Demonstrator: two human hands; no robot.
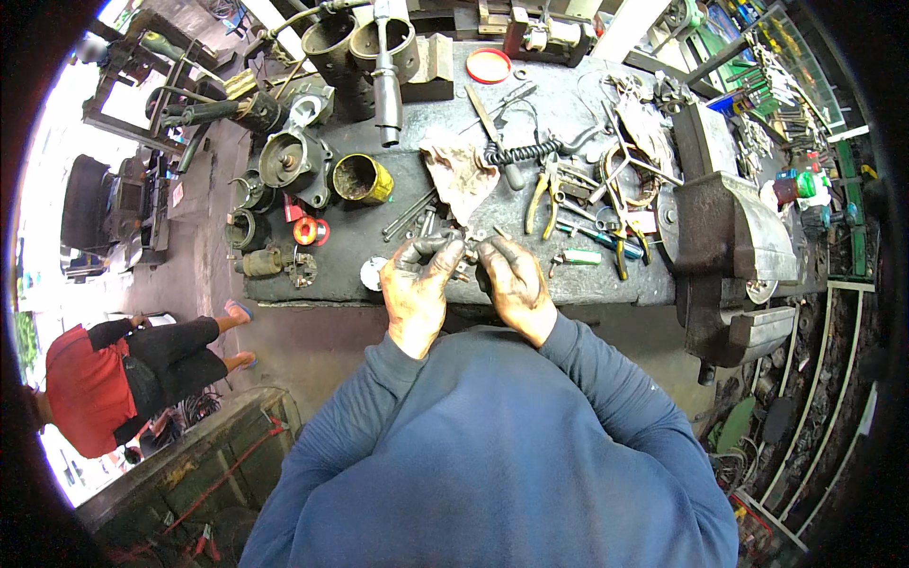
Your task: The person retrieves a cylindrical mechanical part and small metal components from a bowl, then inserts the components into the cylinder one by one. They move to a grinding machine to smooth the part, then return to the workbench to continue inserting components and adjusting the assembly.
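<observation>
Both hands are close together over the front edge of the dark workbench (pixel 331 284). My left hand (pixel 415 295) has its thumb and fingers pinched on a small dark metal part (pixel 471 254), whose exact kind is too small to make out. From the other side, my right hand (pixel 519 286) closes its blackened fingertips on the same part. Just beyond the hands lies a crumpled, stained rag (pixel 459 178). Long thin bolts (pixel 409 217) lie to its left, near a white round disc (pixel 372 275). Yellow-handled pliers (pixel 542 203) and a green-handled screwdriver (pixel 578 257) rest right of my right hand.
A large bench vise (pixel 724 227) juts out at the right. On the left stand a yellow can (pixel 379 180), a metal motor housing (pixel 282 163) and a red spool (pixel 309 231). A red lid (pixel 489 65) lies farther back. A person in a red shirt (pixel 90 388) is at the far left.
</observation>
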